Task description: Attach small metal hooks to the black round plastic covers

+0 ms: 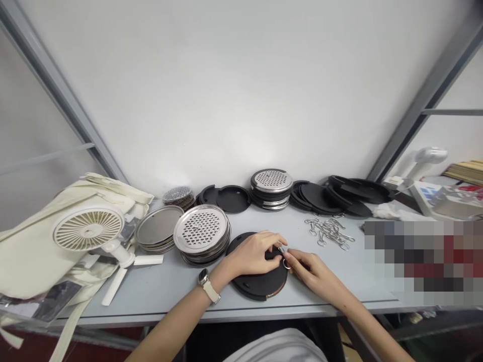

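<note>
A round black disc lies flat on the grey table near the front edge. My left hand, with a watch on its wrist, rests on the disc, fingers curled and pressing its top right edge. My right hand comes in from the right and pinches a small metal ring clip against the disc's rim. Both hands meet at that spot. A loose pile of metal clips lies just beyond my right hand.
Stacks of perforated steel discs and plain steel lids stand left of the hands. More black discs and a mixed stack line the wall. A white fan on a cream bag occupies the left.
</note>
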`<state>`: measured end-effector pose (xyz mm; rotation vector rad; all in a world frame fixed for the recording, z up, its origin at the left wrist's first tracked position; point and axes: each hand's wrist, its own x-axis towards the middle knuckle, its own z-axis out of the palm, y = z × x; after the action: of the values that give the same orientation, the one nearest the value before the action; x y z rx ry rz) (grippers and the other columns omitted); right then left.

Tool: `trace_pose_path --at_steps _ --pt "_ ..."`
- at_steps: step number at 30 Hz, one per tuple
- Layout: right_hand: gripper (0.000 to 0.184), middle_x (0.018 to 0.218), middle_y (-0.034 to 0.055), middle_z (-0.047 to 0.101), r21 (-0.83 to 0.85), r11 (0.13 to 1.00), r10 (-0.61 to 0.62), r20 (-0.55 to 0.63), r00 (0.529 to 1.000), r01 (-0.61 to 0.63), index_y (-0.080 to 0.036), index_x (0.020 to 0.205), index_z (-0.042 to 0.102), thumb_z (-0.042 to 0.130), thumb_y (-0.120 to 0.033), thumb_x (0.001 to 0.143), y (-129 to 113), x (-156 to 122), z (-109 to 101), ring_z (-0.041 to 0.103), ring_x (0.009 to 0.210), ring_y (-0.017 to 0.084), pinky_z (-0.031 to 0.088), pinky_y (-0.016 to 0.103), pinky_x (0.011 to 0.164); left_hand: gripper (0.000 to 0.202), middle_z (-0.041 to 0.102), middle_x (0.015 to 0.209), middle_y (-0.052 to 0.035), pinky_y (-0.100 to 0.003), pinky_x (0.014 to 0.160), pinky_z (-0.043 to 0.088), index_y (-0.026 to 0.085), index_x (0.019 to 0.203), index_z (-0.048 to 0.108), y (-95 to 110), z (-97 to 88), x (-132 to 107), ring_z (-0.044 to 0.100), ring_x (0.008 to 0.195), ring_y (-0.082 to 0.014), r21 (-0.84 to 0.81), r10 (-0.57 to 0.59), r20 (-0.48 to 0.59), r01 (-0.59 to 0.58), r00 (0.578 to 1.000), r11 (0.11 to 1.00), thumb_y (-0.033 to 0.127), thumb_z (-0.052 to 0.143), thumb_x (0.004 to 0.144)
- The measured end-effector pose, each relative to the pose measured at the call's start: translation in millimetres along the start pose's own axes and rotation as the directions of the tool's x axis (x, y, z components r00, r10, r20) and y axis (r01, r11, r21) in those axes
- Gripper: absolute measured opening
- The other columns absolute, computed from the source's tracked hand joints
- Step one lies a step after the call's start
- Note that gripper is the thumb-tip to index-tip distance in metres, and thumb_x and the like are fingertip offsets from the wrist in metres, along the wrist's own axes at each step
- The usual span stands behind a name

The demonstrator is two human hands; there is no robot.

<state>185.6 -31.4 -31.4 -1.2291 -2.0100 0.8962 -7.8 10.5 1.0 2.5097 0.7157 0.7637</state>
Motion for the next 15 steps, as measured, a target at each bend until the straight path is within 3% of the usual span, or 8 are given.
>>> trace_pose_path --at_steps 15 --pt "0.040 0.062 -0.0032 0.045 -0.002 1.000 -0.006 -0.014 1.000 0.006 -0.019 0.069 0.045 0.033 -0.042 0.100 -2.3 0.4 -0.6 0.044 0.059 0.013 0.034 0.024 0.057 0.024 0.061 0.096 -0.0030 -0.025 0.077 0.046 0.018 0.103 0.055 0.6 -1.6 0.9 0.056 0.079 -0.0147 0.012 -0.001 0.008 0.001 1.000 1.000 0.011 0.058 0.079"
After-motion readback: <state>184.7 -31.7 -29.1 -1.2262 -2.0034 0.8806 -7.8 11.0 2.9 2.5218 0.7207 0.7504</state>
